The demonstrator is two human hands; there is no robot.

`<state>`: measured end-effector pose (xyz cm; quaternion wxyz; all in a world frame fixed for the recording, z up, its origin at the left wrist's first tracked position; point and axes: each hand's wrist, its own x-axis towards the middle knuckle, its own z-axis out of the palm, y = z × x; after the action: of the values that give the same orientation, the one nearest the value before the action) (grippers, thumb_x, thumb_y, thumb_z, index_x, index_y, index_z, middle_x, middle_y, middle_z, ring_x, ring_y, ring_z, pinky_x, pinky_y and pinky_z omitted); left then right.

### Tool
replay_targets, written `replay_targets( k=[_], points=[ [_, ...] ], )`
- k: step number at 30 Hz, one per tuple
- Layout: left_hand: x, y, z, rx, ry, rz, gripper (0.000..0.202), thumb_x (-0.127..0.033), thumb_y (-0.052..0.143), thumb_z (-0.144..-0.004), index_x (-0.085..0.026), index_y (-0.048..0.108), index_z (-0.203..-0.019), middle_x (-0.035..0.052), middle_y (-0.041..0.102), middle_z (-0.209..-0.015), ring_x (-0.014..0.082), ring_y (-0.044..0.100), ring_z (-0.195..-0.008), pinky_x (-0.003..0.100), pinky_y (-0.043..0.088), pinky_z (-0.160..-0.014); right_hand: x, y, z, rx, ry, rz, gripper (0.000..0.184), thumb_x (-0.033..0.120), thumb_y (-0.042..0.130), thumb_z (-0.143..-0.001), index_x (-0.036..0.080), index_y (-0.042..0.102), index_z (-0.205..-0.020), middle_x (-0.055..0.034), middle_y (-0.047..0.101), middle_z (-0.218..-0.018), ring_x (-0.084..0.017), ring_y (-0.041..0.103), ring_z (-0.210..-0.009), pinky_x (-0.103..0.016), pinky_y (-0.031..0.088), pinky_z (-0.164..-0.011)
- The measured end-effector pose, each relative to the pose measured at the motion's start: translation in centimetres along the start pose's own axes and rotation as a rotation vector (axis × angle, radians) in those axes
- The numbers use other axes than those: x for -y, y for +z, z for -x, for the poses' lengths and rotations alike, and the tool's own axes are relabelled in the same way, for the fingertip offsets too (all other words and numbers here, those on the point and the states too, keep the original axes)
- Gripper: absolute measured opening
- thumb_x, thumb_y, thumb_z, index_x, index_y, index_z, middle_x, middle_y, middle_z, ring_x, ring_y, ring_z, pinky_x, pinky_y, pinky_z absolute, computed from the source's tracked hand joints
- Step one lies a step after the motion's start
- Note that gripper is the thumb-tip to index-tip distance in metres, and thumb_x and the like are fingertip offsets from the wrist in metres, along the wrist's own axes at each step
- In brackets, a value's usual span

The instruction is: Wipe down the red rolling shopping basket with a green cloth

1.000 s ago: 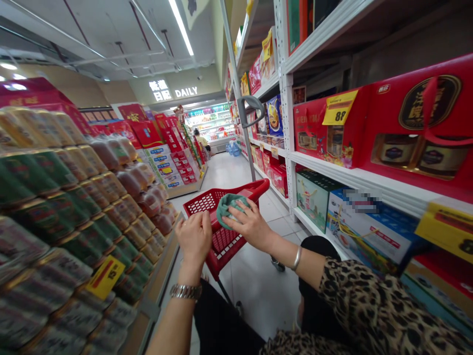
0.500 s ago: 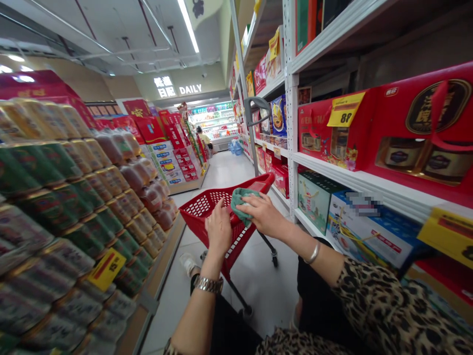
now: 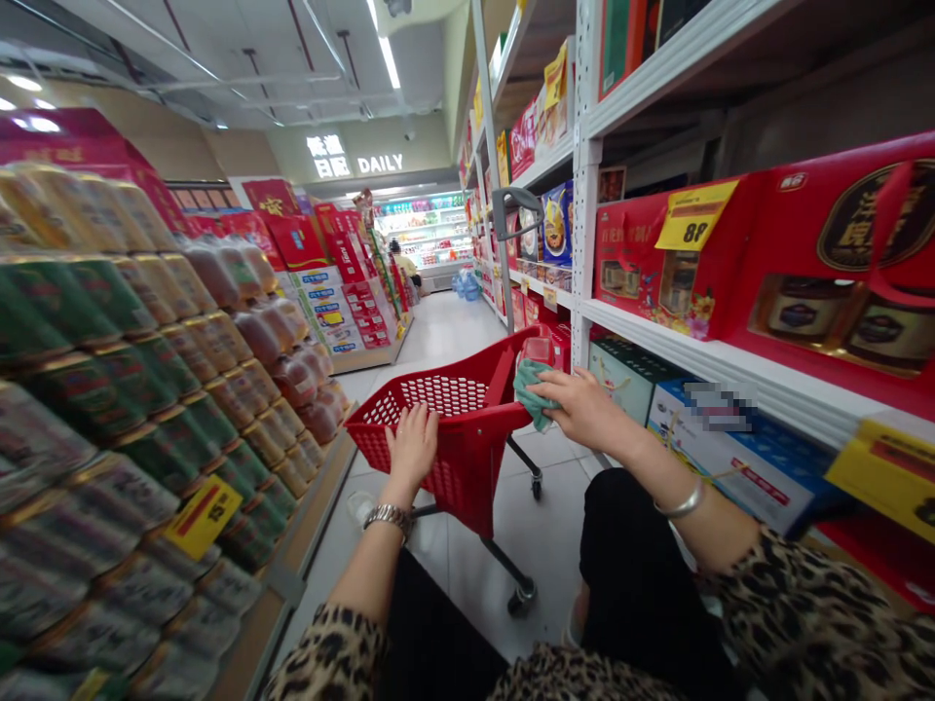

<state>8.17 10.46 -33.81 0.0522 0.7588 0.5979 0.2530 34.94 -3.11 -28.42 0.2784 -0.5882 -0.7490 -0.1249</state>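
Observation:
A red plastic shopping cart (image 3: 467,467) with a perforated basket stands on wheeled dark legs just in front of my knees. My left hand (image 3: 413,443) is at the near rim of its basket, fingers hooked over the edge and gripping it. A crumpled green cloth (image 3: 535,394) is bunched under the fingers of my right hand (image 3: 584,409). That hand presses the cloth against the cart's right end, by the red handle part. A grey loop handle (image 3: 517,214) on an upright pole rises behind the cart.
Stacked shrink-wrapped cans (image 3: 146,389) form a display on the left. White shelving (image 3: 584,243) with red gift boxes (image 3: 672,258) runs close along my right. The tiled aisle (image 3: 442,326) leads to a lit cooler (image 3: 434,229), where a person in yellow (image 3: 403,263) is low down.
The cart has turned, showing more of its side. My right hand and the cloth have moved right along the rim. My left hand has shifted left and now grips the basket edge.

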Motion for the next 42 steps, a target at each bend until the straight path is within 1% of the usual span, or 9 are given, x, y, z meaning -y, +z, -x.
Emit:
replay_targets(
  k=[3, 11, 15, 20, 24, 30, 34, 38, 42],
  points=[
    [-0.3, 1.5, 0.6, 0.132, 0.015, -0.044, 0.05, -0.035, 0.033, -0.101, -0.024, 0.05, -0.147, 0.0093, 0.042, -0.16, 0.0287, 0.031, -0.152, 0.065, 0.022, -0.121, 0.8, 0.1, 0.1, -0.028, 0.023, 0.111, 0.043, 0.009, 0.056, -0.088, 0.026, 0.069, -0.125, -0.0115, 0.065, -0.135, -0.028, 0.058, -0.124, -0.053, 0.029, -0.114],
    [-3.3, 3.3, 2.1, 0.104, 0.077, -0.134, 0.053, -0.039, 0.034, -0.1, -0.025, 0.047, -0.15, 0.0114, 0.044, -0.159, 0.0311, 0.037, -0.148, 0.07, 0.024, -0.119, 2.3, 2.0, -1.6, 0.03, 0.063, 0.365, 0.04, 0.006, 0.048, -0.091, 0.023, 0.072, -0.117, -0.0108, 0.068, -0.127, -0.03, 0.056, -0.116, -0.052, 0.024, -0.114],
    [-4.5, 3.8, 3.2, 0.091, 0.17, -0.117, 0.054, -0.038, 0.038, -0.099, -0.027, 0.046, -0.151, 0.0086, 0.046, -0.157, 0.0328, 0.042, -0.143, 0.072, 0.019, -0.119, 1.6, 3.0, -2.3, 0.09, 0.093, 0.392, 0.038, 0.007, 0.046, -0.094, 0.024, 0.073, -0.113, -0.0098, 0.07, -0.119, -0.027, 0.056, -0.113, -0.052, 0.022, -0.115],
    [-5.5, 4.9, 4.6, 0.08, 0.274, -0.052, 0.056, -0.038, 0.046, -0.097, -0.03, 0.044, -0.152, 0.0055, 0.047, -0.157, 0.0302, 0.044, -0.141, 0.068, 0.018, -0.122, -1.2, 2.9, -1.7, 0.123, 0.127, 0.362, 0.045, 0.005, 0.048, -0.091, 0.027, 0.072, -0.122, -0.009, 0.066, -0.133, -0.03, 0.052, -0.125, -0.056, 0.021, -0.115],
    [-3.8, 5.3, 4.5, 0.01, 0.33, -0.015, 0.056, -0.037, 0.046, -0.097, -0.029, 0.042, -0.153, 0.0075, 0.047, -0.157, 0.0248, 0.046, -0.141, 0.062, 0.012, -0.125, -4.4, 2.2, -1.4, 0.139, 0.16, 0.296, 0.047, 0.004, 0.051, -0.088, 0.03, 0.073, -0.121, -0.0083, 0.066, -0.135, -0.031, 0.05, -0.131, -0.06, 0.021, -0.114],
    [2.9, 4.1, 2.8, -0.003, 0.025, -0.123, 0.058, -0.046, 0.047, -0.096, -0.018, 0.051, -0.147, 0.0165, 0.048, -0.155, 0.0346, 0.038, -0.147, 0.07, 0.011, -0.121, -6.9, 2.8, -1.4, 0.141, 0.141, 0.281, 0.045, 0.005, 0.057, -0.082, 0.028, 0.075, -0.116, -0.0095, 0.067, -0.132, -0.032, 0.054, -0.128, -0.065, 0.019, -0.116],
    [4.6, 3.4, 3.3, 0.067, 0.005, -0.162, 0.053, -0.05, 0.042, -0.097, -0.015, 0.063, -0.132, 0.0193, 0.063, -0.138, 0.0359, 0.049, -0.138, 0.067, 0.013, -0.121, -4.7, 5.7, -1.0, 0.12, 0.059, 0.279, 0.045, 0.005, 0.053, -0.088, 0.029, 0.073, -0.12, -0.0078, 0.068, -0.132, -0.03, 0.054, -0.129, -0.063, 0.015, -0.119],
    [3.2, 3.3, 4.8, 0.062, 0.008, -0.212, 0.045, -0.046, 0.038, -0.098, -0.016, 0.072, -0.103, 0.0182, 0.076, -0.108, 0.0329, 0.066, -0.111, 0.063, 0.02, -0.118, -1.1, 10.0, -0.6, 0.041, -0.007, 0.235, 0.039, 0.009, 0.051, -0.095, 0.031, 0.074, -0.117, -0.0048, 0.07, -0.128, -0.027, 0.055, -0.126, -0.062, 0.013, -0.122],
    [1.8, 3.5, 6.3, 0.021, 0.051, -0.307, 0.045, -0.043, 0.035, -0.099, -0.016, 0.07, -0.092, 0.0155, 0.076, -0.091, 0.0316, 0.07, -0.096, 0.062, 0.022, -0.116, 1.6, 13.7, 0.4, -0.123, -0.02, 0.196, 0.033, 0.011, 0.055, -0.097, 0.031, 0.074, -0.115, -0.0057, 0.07, -0.129, -0.027, 0.056, -0.125, -0.062, 0.024, -0.119]
  ],
)
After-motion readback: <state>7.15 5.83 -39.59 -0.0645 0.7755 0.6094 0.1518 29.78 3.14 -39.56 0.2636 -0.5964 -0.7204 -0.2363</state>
